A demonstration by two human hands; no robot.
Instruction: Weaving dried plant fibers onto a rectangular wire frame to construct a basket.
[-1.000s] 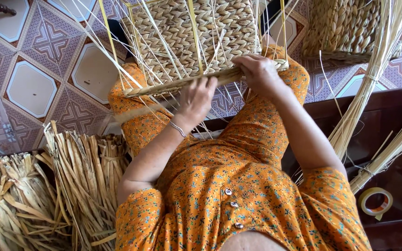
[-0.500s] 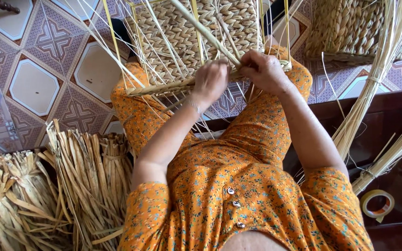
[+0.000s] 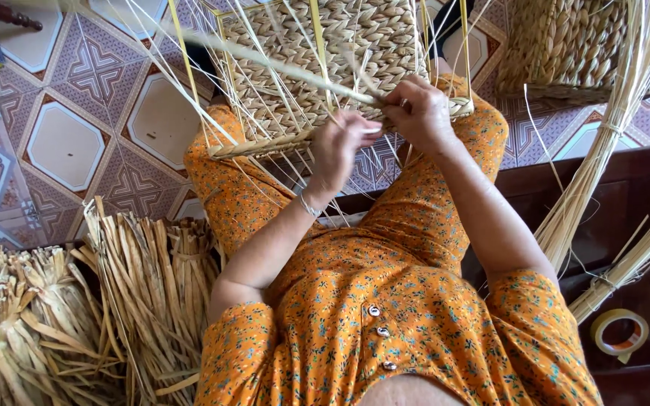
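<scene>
The left hand (image 3: 338,146) was pinched shut on a long pale fibre strand (image 3: 280,66), and the right hand (image 3: 421,113) was clenched on the same strand where it met the lower edge of the half-woven basket panel (image 3: 325,45). The 2 hands sat just beside each other at about 12 o'clock from the person's chest, the panel resting on the orange-clad knees (image 3: 220,180) and tilted up away from the body.

The strand looked light, dry and springy; it would likely kink or split if bent sharply, so a hold close to the weave, as here, seemed the safest place. The panel seemed light too, stiff in its woven part but loose along the edge, where thin uprights (image 3: 182,68) splayed out toward 10 and 11 o'clock.

The fingertips of both hands were partly hidden behind each other and the strands, so exactly how the strand passed between them could not be made out. The panel's top was cut off by the frame. A second woven basket (image 3: 566,53) at 1 o'clock was also cropped, and bundles of dried fibre (image 3: 137,301) lay at 8 o'clock, with a tape roll (image 3: 620,332) at 4 o'clock.
</scene>
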